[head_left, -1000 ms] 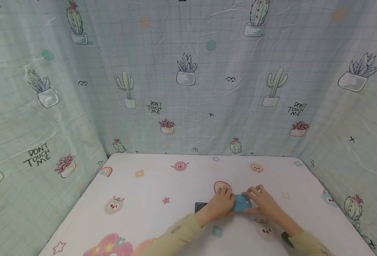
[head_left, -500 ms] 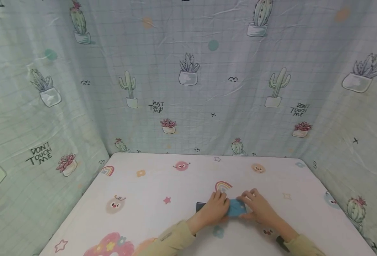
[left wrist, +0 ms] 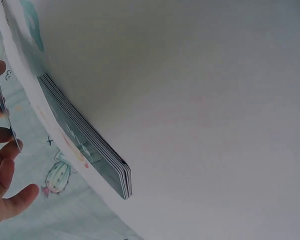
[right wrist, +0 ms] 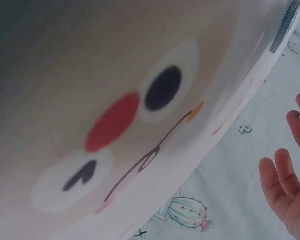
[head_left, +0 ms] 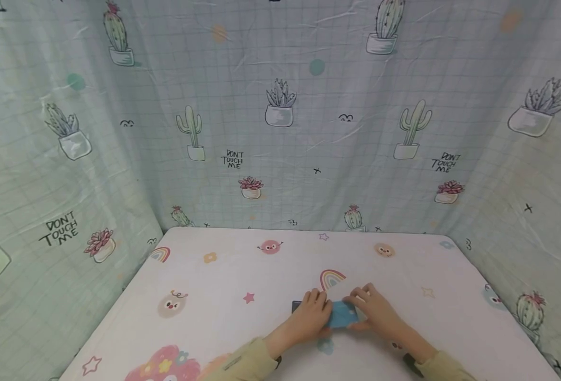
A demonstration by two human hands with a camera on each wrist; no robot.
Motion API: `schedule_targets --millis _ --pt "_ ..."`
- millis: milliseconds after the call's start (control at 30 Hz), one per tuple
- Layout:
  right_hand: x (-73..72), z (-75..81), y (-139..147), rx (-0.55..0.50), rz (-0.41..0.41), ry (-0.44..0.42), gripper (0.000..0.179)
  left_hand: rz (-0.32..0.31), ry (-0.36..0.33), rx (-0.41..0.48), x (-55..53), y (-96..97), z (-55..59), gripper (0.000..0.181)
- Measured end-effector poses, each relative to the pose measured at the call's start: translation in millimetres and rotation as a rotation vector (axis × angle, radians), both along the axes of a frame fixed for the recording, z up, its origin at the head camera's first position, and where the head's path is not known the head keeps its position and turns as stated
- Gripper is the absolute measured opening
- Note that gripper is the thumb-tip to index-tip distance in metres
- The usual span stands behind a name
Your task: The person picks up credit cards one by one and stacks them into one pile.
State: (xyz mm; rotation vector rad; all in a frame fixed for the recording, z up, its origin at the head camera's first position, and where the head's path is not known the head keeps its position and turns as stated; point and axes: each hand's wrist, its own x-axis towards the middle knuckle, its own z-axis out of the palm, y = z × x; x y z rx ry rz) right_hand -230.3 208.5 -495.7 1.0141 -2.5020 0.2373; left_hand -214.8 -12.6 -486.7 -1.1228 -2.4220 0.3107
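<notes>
In the head view, a light-blue card (head_left: 342,316) is held between both hands. My left hand (head_left: 310,316) grips its left end with bent fingers. With thumb below and fingers above, my right hand (head_left: 376,313) pinches its right end. A stack of cards (left wrist: 87,135) lies on the table in the left wrist view, its layered edges showing. The head view shows just a dark corner of that stack behind the left hand. Fingers and the thin edge of the held card (left wrist: 8,117) appear at the left wrist view's left border.
The white table (head_left: 228,283) carries printed faces, stars and rainbows. Grey-green cloth (head_left: 304,143) with cactus prints hangs behind it and on both sides. A dark band (head_left: 411,365) sits at the right wrist.
Both hands have moved left and a little toward the person, bringing the blue card with them. The stack has stayed in place.
</notes>
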Motion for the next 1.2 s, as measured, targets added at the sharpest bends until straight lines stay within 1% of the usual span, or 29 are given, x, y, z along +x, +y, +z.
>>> schedule_targets --millis 100,267,300,433,533,600,700,767,867,933,1033,1133,1200 --pt "1.3 2.5 -4 0.004 0.007 -0.012 0.055 -0.005 0.000 0.009 1.8 -5.0 0.4 0.057" --pt "0.3 4.1 -12 0.008 0.017 0.017 0.056 0.002 -0.033 0.010 3.0 -14.9 3.3 0.057" --pt "0.1 4.4 -13 0.011 0.015 0.018 0.056 0.002 -0.028 0.006 2.8 -16.9 4.1 0.057" --pt "1.0 8.0 -18 0.019 0.009 -0.023 0.055 0.000 -0.015 -0.001 2.8 -23.1 6.2 0.058" --pt "1.9 10.2 -21 0.025 0.020 -0.054 0.055 -0.001 -0.036 0.000 2.5 -27.1 4.3 0.059" --pt "1.5 10.5 -23 0.024 0.045 -0.040 0.056 0.000 -0.062 0.006 2.0 -29.7 2.2 0.060" --pt "-0.4 9.2 -24 0.011 0.083 0.010 0.057 0.002 -0.095 0.016 0.1 -32.9 -1.9 0.060" --pt "-1.6 8.6 -25 0.005 0.105 0.046 0.058 0.005 -0.104 0.019 -0.7 -35.1 -3.9 0.061" --pt "-2.6 8.0 -26 0.000 0.125 0.054 0.058 0.014 -0.110 0.019 -1.1 -38.6 -4.7 0.061" --pt "-2.9 7.7 -27 0.002 0.131 0.046 0.058 0.023 -0.109 0.022 -1.0 -41.2 -4.1 0.061" --pt "-2.6 8.1 -28 0.004 0.132 0.009 0.058 0.026 -0.097 0.026 -1.4 -45.2 -2.7 0.061" --pt "-2.4 8.9 -31 0.011 0.124 -0.041 0.057 0.026 -0.086 0.032 -2.7 -48.9 -1.0 0.058" --pt "-2.4 9.5 -32 0.017 0.114 -0.082 0.056 0.031 -0.094 0.035 -4.0 -51.2 0.0 0.057"
